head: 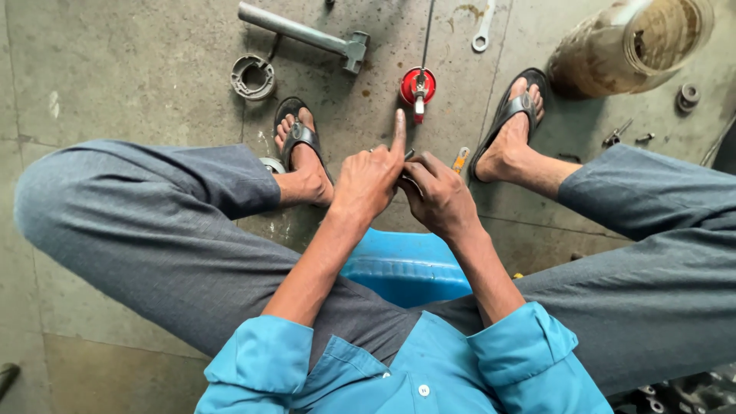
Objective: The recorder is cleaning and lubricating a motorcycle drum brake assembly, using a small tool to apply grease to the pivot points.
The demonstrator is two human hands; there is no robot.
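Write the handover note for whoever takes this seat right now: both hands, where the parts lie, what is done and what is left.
Left hand: index finger straight out, other fingers curled, pressed against the right hand.
Right hand: closed around a small dark metal part, mostly hidden.
On the floor ahead: red round tool, grey metal hammer, ring-shaped metal part, spanner, yellow-handled tool by the right foot.
Blue stool under the person.
Done: small part picked up and in hand.
Left: cannot tell from this view; the floor tools lie untouched.
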